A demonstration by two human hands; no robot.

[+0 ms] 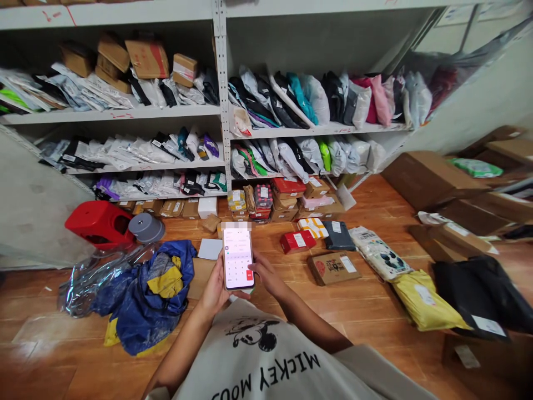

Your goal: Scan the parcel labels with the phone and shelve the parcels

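A smartphone [237, 258] is held upright in front of my body, its lit screen showing a number pad with a red key at the lower right. My left hand [214, 289] wraps round the phone's left side and lower back, with fingertips showing under its bottom edge. At the right edge, my right hand [264, 272] is closed against the phone, its thumb over the keypad near the red key. Its other fingers are partly hidden behind the phone.
Metal shelves [166, 114] full of bagged parcels stand ahead. On the floor at left lie a red plastic stool [97, 222], a grey round stool [145, 228] and a blue-yellow sack [145, 300]. A brown box [333, 268], yellow parcel [428, 300] and large cartons [428, 178] lie right.
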